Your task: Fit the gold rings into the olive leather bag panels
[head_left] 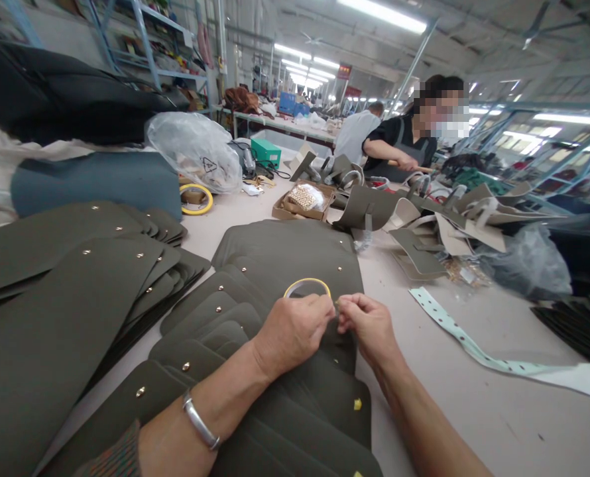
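My left hand is closed on a roll of yellow tape, whose thin ring stands up behind the fingers. Close beside it, my right hand pinches a small yellow bit of tape between thumb and fingertips. Both hands are above an overlapping row of olive-green leather-like panels with small metal studs. A yellow tape piece sticks to the right edge of one panel, and another shows at the bottom of the view.
Another stack of studded panels lies at left. Beyond are a second yellow tape roll, a plastic bag and a cardboard box. Bag parts and a mint dotted strip lie right. A co-worker stands across the table.
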`<state>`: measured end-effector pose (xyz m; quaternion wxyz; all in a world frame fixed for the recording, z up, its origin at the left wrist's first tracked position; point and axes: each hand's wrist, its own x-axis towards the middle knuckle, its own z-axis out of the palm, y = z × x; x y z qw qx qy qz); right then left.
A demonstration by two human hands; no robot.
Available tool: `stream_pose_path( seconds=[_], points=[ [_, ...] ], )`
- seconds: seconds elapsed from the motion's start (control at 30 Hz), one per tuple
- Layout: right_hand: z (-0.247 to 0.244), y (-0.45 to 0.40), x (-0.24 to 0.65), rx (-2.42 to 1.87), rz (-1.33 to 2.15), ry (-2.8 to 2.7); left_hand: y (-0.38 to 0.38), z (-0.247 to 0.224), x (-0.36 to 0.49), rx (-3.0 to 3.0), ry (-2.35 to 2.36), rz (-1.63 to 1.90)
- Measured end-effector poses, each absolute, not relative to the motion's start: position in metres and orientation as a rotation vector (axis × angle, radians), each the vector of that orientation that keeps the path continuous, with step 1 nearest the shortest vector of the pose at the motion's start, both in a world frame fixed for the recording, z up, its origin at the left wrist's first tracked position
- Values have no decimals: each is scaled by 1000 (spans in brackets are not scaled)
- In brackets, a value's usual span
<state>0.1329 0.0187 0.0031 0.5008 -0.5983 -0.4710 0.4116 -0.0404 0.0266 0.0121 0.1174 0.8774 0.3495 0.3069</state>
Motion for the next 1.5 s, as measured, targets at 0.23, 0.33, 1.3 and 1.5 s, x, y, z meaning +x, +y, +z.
stream_pose_path(
  seconds=[0.23,0.33,1.3,1.5],
  points=[
    [-7,32,178,-1602,1053,-1160,30,10,-40,2616,1184,494],
    [-10,31,179,-1642,964,-1313,31,8,-40,2670,1209,397],
    [-17,37,163,-1728,200,-1855,31,11,-41,2576,1209,396],
    [-16,32,176,-1838,395,-1932,27,14,-40,2582,1193,359]
  ],
)
